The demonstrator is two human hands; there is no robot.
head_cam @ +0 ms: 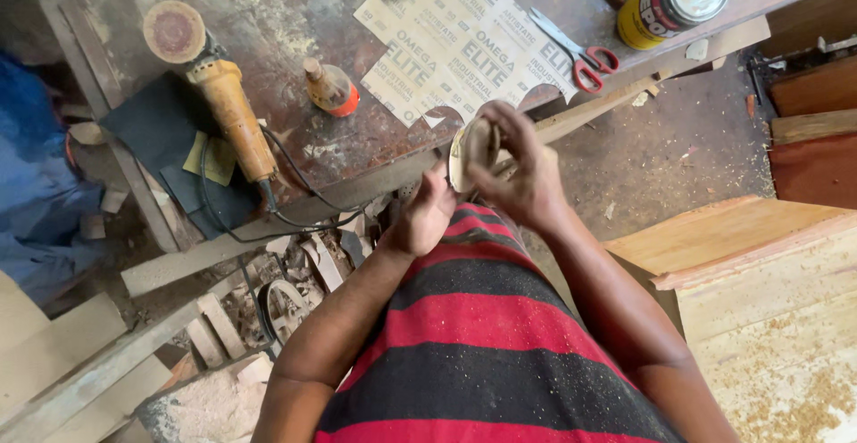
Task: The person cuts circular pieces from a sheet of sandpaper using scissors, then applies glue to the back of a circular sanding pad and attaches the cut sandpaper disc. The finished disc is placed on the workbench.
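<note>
My right hand is closed around a round, pale sanding disc, held on edge in front of my chest near the workbench's front edge. My left hand sits just below and left of the disc, fingers curled against its lower rim. A large sheet of printed sandpaper, with round pieces cut from its near edge, lies on the bench just beyond my hands. Red-handled scissors rest on the sheet's right side.
A yellow angle grinder with its disc and black cable lies on the worn bench. An orange glue bottle lies beside it, a yellow-and-black tin stands far right. Wood offcuts litter the floor left; planks stand right.
</note>
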